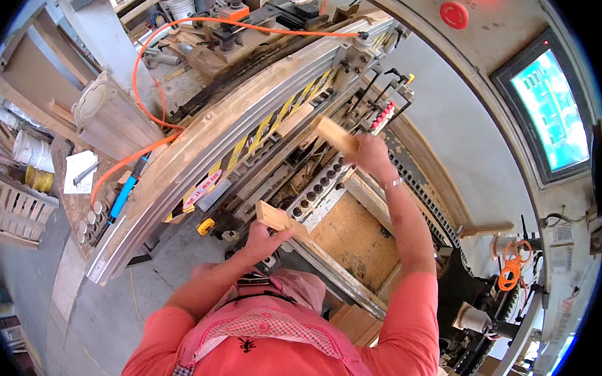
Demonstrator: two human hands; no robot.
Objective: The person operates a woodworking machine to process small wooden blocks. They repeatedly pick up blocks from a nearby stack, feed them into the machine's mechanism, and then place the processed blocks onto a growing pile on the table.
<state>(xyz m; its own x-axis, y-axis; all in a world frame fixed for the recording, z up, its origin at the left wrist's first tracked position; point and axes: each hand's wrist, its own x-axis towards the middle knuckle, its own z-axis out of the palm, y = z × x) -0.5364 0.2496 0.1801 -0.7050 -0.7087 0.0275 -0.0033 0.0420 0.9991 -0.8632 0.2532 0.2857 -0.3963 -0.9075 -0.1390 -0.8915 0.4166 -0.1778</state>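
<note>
My left hand is closed around the near end of a short pale wooden block, held over the front side of the machine. Farther forward and to the right, my right hand grips a second wooden block, slightly blurred, which points away to the upper left. Below it runs a row of dark round parts along a metal rail. Between my forearms lies a dusty wood-coloured panel set in the machine frame. Behind the blocks, another wooden piece rests by the striped beam.
A long metal beam with yellow-black striping crosses ahead. An orange hose loops over it. On the right stand a control panel with a lit screen, a red button and orange-handled scissors. A chain track runs beside my right arm.
</note>
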